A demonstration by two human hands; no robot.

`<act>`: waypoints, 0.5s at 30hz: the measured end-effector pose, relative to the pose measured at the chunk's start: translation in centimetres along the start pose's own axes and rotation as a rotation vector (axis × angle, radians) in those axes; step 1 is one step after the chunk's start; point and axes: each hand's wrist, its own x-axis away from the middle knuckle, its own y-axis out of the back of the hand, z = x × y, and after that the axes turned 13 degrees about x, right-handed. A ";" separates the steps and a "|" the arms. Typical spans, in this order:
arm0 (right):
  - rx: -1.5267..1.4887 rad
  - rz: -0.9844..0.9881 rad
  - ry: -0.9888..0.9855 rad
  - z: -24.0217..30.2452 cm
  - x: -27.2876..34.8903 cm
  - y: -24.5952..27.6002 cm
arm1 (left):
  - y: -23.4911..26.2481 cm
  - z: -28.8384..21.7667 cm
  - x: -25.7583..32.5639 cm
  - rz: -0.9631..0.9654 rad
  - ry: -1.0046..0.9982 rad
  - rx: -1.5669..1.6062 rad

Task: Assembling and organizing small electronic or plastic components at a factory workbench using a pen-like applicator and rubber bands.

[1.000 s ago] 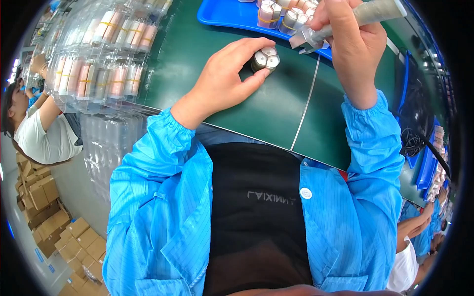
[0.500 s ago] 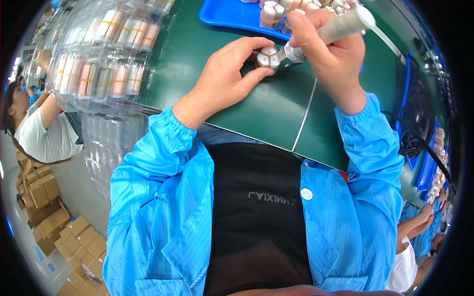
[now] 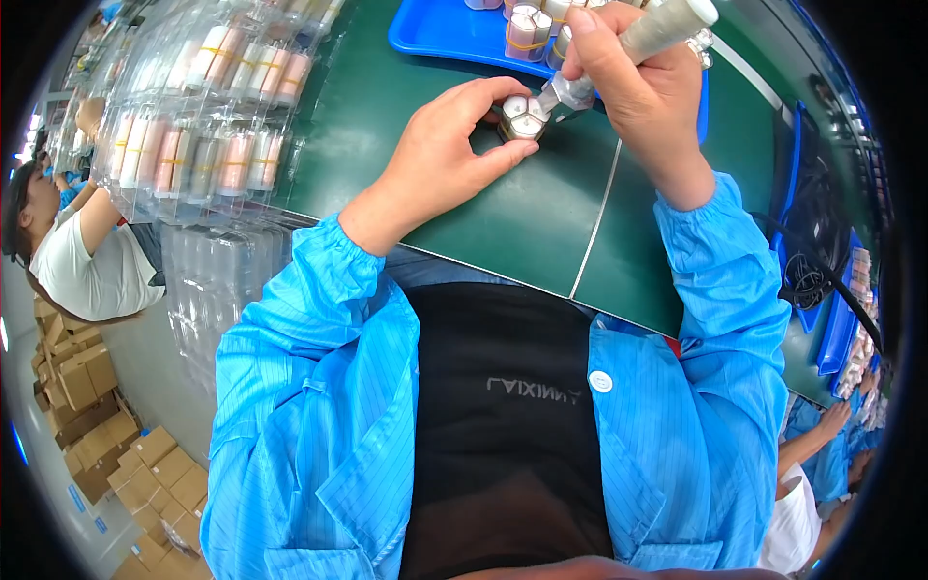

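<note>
My left hand [image 3: 445, 155] pinches a bundle of three short cylinders [image 3: 525, 124] between thumb and fingers over the green table. The white round ends of the bundle face up. My right hand [image 3: 643, 97] is wrapped round the pale, thick handle of a pen-shaped tool [image 3: 667, 29]. Its shiny, partly see-through front end [image 3: 565, 94] slants down to the right side of the bundle. Whether the tip touches the cylinders cannot be made out.
A blue tray [image 3: 445, 39] with banded cylinder bundles [image 3: 528, 34] lies at the far side. Clear plastic trays of cylinders [image 3: 232, 159] are stacked at the left. A black cable [image 3: 807, 280] hangs at the right. Cardboard boxes [image 3: 101, 440] and other people [image 3: 92, 251] are around.
My right hand and the tool have shifted slightly up and to the left. The bundle's ends have turned a little in my left hand, which stays nearly in place.
</note>
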 end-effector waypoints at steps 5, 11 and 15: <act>-0.223 -0.005 -0.034 1.1 -0.2 -0.2 | 0.0 0.2 0.0 -0.006 -0.076 -0.050; -0.121 0.027 -0.038 -0.5 0.4 -0.5 | 0.0 -0.4 -0.3 0.024 -0.042 -0.041; -0.269 -0.080 -0.175 1.3 -0.5 0.5 | 0.7 0.3 -0.2 0.040 -0.027 0.017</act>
